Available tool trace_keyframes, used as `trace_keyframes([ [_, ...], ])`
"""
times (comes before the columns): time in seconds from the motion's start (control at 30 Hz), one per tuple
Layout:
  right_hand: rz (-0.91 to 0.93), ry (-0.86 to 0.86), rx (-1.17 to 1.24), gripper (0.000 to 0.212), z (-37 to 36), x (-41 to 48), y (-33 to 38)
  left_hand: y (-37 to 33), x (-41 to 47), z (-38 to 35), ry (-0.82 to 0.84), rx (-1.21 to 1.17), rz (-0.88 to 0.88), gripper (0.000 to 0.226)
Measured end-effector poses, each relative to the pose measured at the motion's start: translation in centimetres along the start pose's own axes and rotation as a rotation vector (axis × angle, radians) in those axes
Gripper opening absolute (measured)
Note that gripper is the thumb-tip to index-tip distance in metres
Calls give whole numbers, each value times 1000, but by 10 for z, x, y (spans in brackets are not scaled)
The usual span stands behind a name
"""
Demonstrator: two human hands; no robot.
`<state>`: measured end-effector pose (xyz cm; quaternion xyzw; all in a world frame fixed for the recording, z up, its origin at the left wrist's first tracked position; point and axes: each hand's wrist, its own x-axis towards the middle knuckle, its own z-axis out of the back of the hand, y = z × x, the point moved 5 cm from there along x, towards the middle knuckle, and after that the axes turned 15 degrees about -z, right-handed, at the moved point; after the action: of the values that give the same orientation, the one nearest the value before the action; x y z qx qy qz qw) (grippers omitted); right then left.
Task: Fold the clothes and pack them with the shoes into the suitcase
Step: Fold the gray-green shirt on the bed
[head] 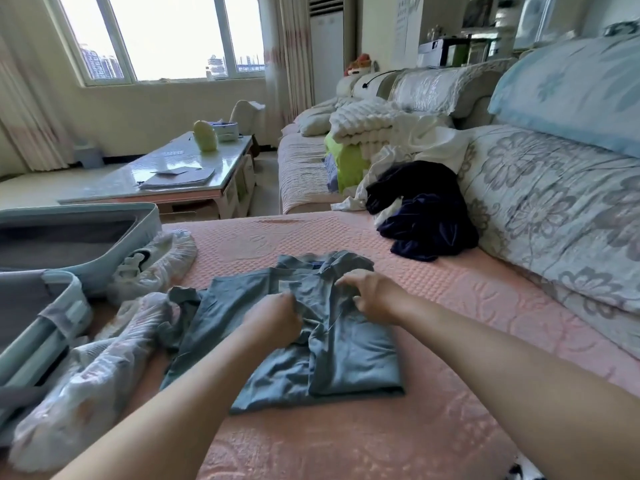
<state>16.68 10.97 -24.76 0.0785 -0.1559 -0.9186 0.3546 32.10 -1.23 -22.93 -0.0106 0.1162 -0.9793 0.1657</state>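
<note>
Pink quilted sofa cover [450, 306] is the work surface. Open suitcase [145, 216] sits at far left, both halves showing no clothes. Grey-blue T-shirt [353, 358] lies near centre, right side folded in, left sleeve and hem loose. Dark clothes pile [426, 216] far right, unfolded. Bagged shoes [156, 265] lie left, just beside the suitcase. Left hand [273, 320]: fingers curled, bunching the shirt's middle. Right hand [370, 292]: fingers on the cloth near the collar; pinching or pressing, cannot tell. Risk: bunched cloth under the left hand sets creases into the fold, and pulling it across may drag the finished right fold open.
</note>
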Motion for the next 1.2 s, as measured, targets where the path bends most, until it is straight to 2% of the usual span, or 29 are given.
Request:
trace_keyframes([
  [0.07, -30, -34, -49, 56, 1, 7, -17, 0, 20, -6, -55, 11, -33, 23],
  [0.23, -150, -127, 3, 60, 5, 40, -36, 1, 72, -17, -166, 125, -151, 39],
  [0.37, -259, -135, -65, 66, -1, 69, -40, 24, 101, -32, -42, 79, -123, 55],
  [0.47, -288, -178, -171, 48, -4, 88, -43, 43, 110, -40, 39, 64, -119, 52],
  [0.53, -276, -212, -171, 36, -7, 100, -43, 55, 113, -34, -32, 0, -129, 41],
  [0.6, -249, -245, -132, 30, -10, 110, -37, 70, 113, -23, -67, -8, -66, 43],
  [0.63, -222, -269, -132, 29, -10, 113, -33, 76, 112, -18, -33, 55, -22, 42],
  [0.7, -155, -295, -187, 28, -16, 120, -24, 86, 110, -13, 135, 242, 64, 34],
  [0.77, -121, -263, -258, 27, -27, 126, -19, 85, 109, -12, 230, 349, 84, 33],
  [0.83, -150, -223, -267, 27, -34, 132, -22, 73, 118, -10, 131, 346, 27, 37],
  [0.93, -164, -286, -211, 24, -34, 135, -31, 48, 145, -12, -42, 76, -105, 48],
  [1.0, -160, -324, -142, 25, -33, 134, -38, 32, 163, -22, -59, -75, -159, 50],
  [1.1, -177, -329, -41, 27, -34, 131, -48, 27, 181, -44, -47, -158, -156, 53],
  [1.2, -173, -352, -33, 22, -32, 132, -53, 32, 186, -49, -187, -178, -222, 35],
])
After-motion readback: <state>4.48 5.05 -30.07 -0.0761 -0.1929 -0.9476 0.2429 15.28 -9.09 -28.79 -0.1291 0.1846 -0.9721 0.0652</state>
